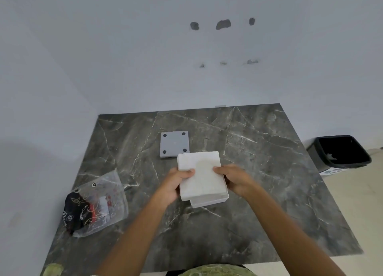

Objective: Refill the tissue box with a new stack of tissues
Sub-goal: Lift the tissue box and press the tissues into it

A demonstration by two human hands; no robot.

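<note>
A thick white stack of tissues is held between both hands above the middle of the dark marble table. My left hand grips its left edge and my right hand grips its right edge. Under the stack sits a white tissue box, with only its near wall and rim showing. A grey square lid with four dark round pads lies flat just behind the stack.
A clear plastic wrapper with black and red print lies at the table's left edge. A black bin stands on the floor to the right. A white wall runs behind and to the left.
</note>
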